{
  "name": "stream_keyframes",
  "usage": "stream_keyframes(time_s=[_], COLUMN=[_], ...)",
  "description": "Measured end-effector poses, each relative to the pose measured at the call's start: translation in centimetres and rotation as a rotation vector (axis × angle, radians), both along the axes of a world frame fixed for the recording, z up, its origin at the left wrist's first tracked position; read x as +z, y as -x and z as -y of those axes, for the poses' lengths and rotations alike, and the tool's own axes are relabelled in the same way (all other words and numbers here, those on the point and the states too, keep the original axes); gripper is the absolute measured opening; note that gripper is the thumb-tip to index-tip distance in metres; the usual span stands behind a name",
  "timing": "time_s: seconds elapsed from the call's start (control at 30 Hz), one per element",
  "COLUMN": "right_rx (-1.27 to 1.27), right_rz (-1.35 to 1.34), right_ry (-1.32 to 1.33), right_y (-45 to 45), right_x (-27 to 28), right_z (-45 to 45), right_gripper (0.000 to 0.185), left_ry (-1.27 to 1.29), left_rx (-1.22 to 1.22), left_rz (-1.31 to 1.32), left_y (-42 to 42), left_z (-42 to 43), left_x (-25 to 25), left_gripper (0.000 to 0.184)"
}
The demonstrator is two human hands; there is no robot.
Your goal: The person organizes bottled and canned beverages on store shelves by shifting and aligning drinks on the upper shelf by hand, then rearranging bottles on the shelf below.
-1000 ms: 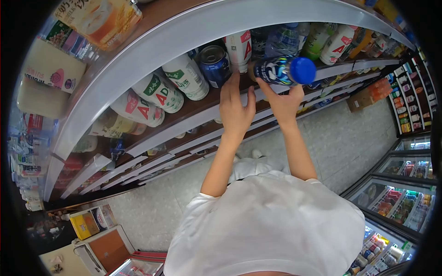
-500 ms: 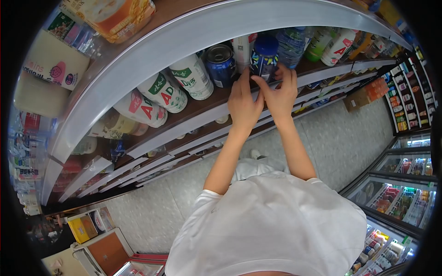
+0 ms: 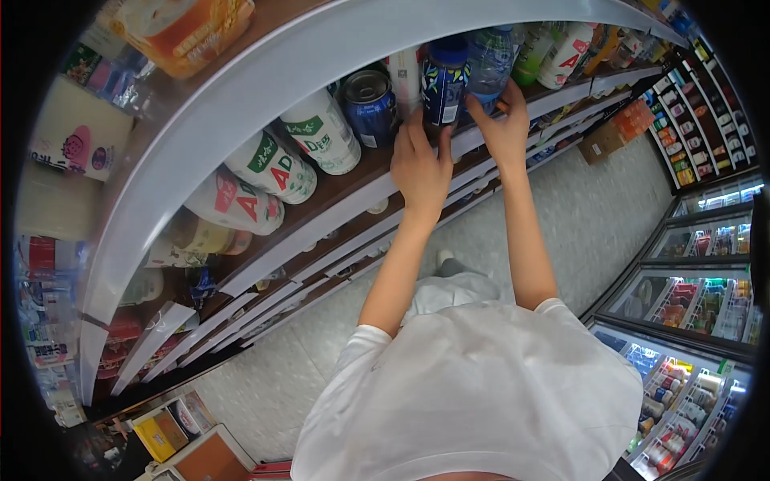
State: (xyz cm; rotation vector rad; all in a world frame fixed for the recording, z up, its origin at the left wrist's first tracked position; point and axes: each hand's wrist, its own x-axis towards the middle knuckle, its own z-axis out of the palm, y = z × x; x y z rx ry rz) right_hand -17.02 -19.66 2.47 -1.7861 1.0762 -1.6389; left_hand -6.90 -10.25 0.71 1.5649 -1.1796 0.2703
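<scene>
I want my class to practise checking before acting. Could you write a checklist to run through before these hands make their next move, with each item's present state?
1. Dark bottle upright among its neighbours: ok.
2. Its blue cap in place: ok.
3. Blue can upright: ok.
4. Left hand and right hand well away from the bottles: not ok; their fingers are close to the dark bottle's base.
5. Fingers free of contact with the dark bottle: cannot tell.

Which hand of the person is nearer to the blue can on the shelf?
Left: the left hand is close beside the blue can; the right hand is farther, beyond the dark bottle.
</scene>
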Motion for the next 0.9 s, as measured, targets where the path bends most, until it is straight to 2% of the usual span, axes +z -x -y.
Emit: stream_keyframes(time_s=[0.1, 0.2, 0.47, 0.53, 0.6, 0.67, 0.73, 0.77, 0.8, 0.83, 0.87, 0.9], right_rx=[-0.029, 0.043, -0.009, 0.013, 0.236, 0.094, -0.407, -0.388, -0.344, -0.305, -0.300, -0.095], right_rz=[-0.121, -0.122, -0.146, -0.074, -0.075, 0.006, -0.835, -0.834, -0.765, -0.693, -0.687, -0.432], right_ry=[0.072, 0.025, 0.124, 0.266, 0.157, 0.318, 0.875, 0.867, 0.752, 0.637, 0.628, 0.414], right_y=[0.3, 0.7, 1.7, 2.1, 3.6, 4.3, 7.5, 8.4, 9.2, 9.8, 10.3, 11.1], right_x=[0.0, 0.0, 0.0, -1.4, -2.8, -5.7, -4.7, -3.7, -2.7, -2.4, -2.8, -3.1], right_z=[0.2, 1.2, 0.4, 1.3, 1.5, 1.9, 1.7, 1.7, 1.9, 2.2, 3.0, 4.1], right_gripper=[0.071, 0.069, 0.069, 0.070, 0.073, 0.077, 0.075, 0.075, 0.082, 0.089, 0.089, 0.087], left_ry=[-0.047, -0.060, -0.009, 0.004, -0.020, -0.061, -0.032, -0.002, -0.018, 0.091, 0.205, 0.286], left_rx=[0.001, 0.012, 0.070, 0.098, 0.108, 0.127, 0.112, 0.139, 0.150, 0.228, 0.299, 0.241], left_rz=[-0.011, 0.013, 0.015, 0.001, 0.002, -0.034, -0.063, -0.054, -0.056, 0.052, 0.164, 0.122], left_y=[0.0, -0.2, 0.4, 0.6, 0.9, 1.1, 1.4, 1.7, 2.2, 2.7, 3.1, 3.9], left_z=[-0.4, -0.3, 0.1, 0.1, 0.2, 0.1, 0.1, 0.1, 0.1, 0.2, 0.5, 1.0], left_x=[-0.1, -0.1, -0.3, -0.3, -0.2, 0.2, 0.2, 0.4, 0.4, 0.5, 0.5, 0.6], left_gripper=[0.043, 0.042, 0.039, 0.040, 0.041, 0.038, 0.036, 0.032, 0.032, 0.029, 0.026, 0.022])
